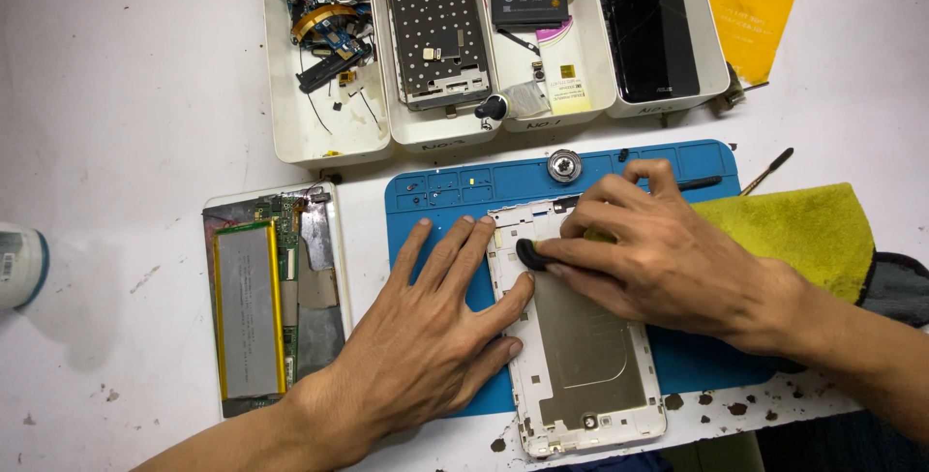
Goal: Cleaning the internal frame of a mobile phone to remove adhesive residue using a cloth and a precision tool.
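Already, at the left, the opened tablet body with its flat silver battery (250, 309) lies bare on the white table (126, 94), apart from its white back cover with a grey metal plate (581, 356), which rests on the blue rubber work mat (445, 191). The left hand (426, 336) lies flat with fingers spread wide, pressing the cover's left edge, while the right hand (658, 254) pinches a small black pick (529, 254) against its upper part. I judge the separation done and the cover work not finished; white trays of phone parts (329, 138) stand behind, a yellow-green cloth (803, 230) at right.
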